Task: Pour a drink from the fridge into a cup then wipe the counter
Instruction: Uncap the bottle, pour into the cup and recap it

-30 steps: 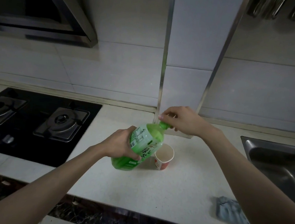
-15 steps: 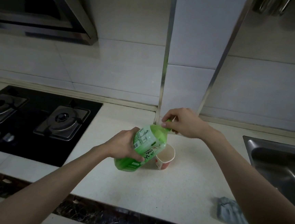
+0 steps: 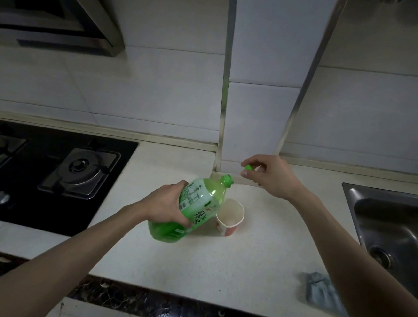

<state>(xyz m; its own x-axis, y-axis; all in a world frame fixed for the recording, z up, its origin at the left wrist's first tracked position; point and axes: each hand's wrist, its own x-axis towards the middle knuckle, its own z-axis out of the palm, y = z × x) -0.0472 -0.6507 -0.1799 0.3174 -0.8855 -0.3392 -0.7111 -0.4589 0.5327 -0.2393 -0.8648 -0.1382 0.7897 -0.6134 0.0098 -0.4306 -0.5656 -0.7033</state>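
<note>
My left hand [image 3: 168,205] grips a green drink bottle [image 3: 196,207] around its middle, tilted with the open neck up and to the right. Its base rests on or just above the white counter [image 3: 218,268]. A paper cup [image 3: 230,217], white with a red band, stands upright right beside the bottle and looks empty. My right hand [image 3: 269,176] pinches the green cap [image 3: 248,167] a little above and to the right of the bottle's mouth, apart from it.
A grey cloth [image 3: 322,293] lies near the counter's front edge at the right. A steel sink [image 3: 395,235] is at the far right, a black gas hob [image 3: 45,171] at the left. A tiled wall column [image 3: 258,127] rises just behind the cup.
My right hand has taken the cap off the bottle's neck and lifted it up and to the right. The bottle stays tilted in my left hand beside the cup.
</note>
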